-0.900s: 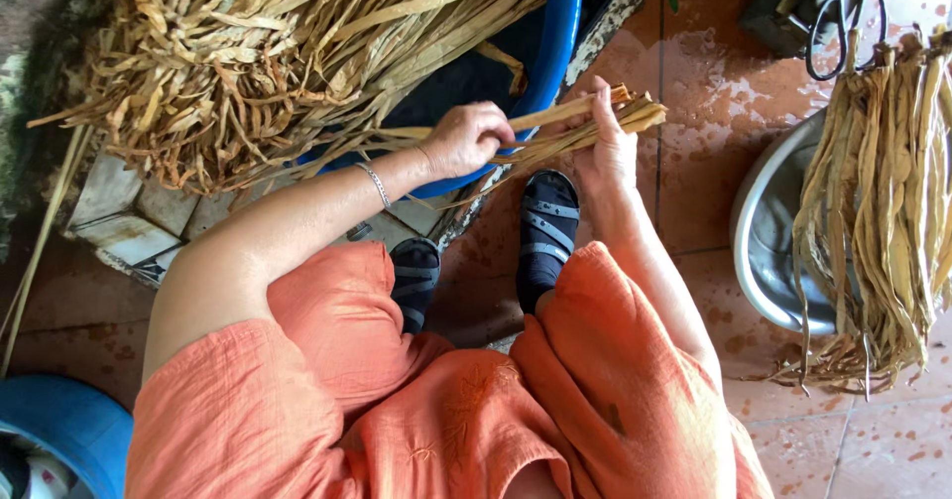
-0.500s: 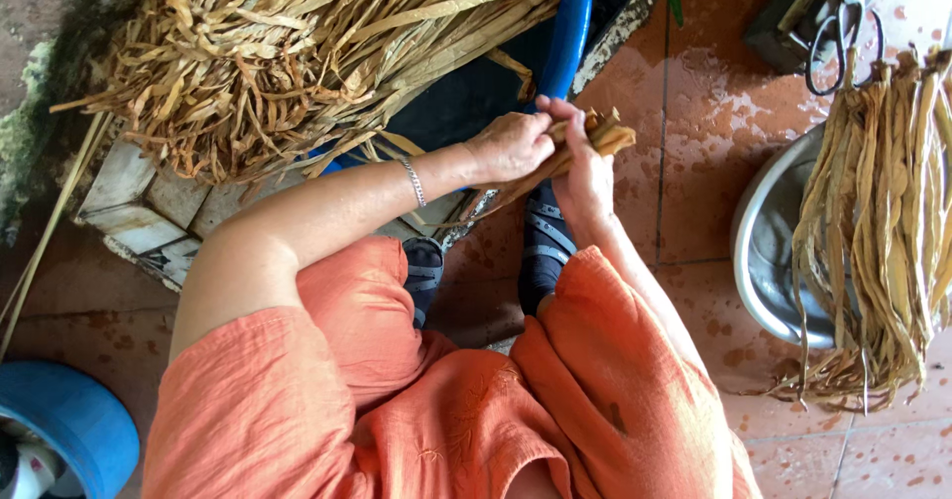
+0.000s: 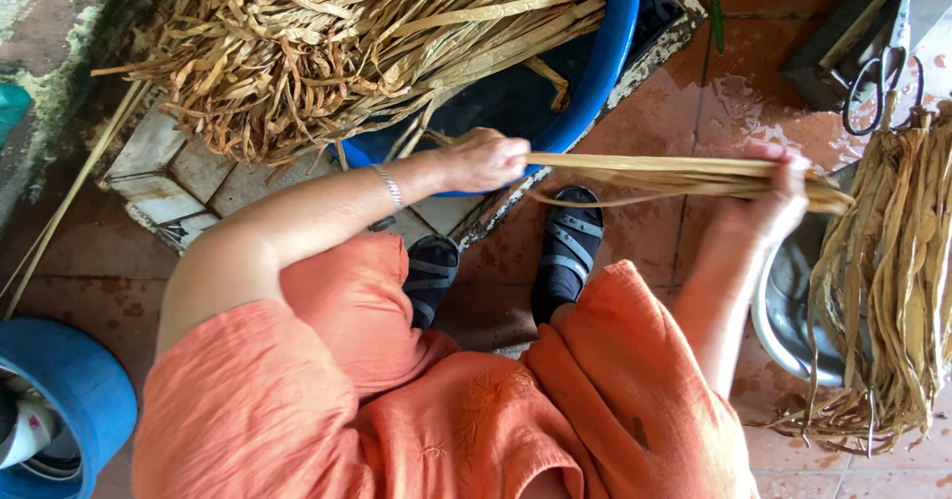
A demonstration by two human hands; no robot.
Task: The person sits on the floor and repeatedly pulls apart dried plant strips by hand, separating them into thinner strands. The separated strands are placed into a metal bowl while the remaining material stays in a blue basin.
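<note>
While the left hand (image 3: 483, 159) pinches one end of the dried strips (image 3: 674, 174) and the right hand (image 3: 773, 196) wraps its fingers around the other, both should keep them taut and level above the feet.

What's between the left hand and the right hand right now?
In the head view, a flat bundle of dried leaf strips spans from the left hand to the right hand, above wet red floor tiles.

Wet terracotta tile floor (image 3: 729, 112), daylight.
</note>
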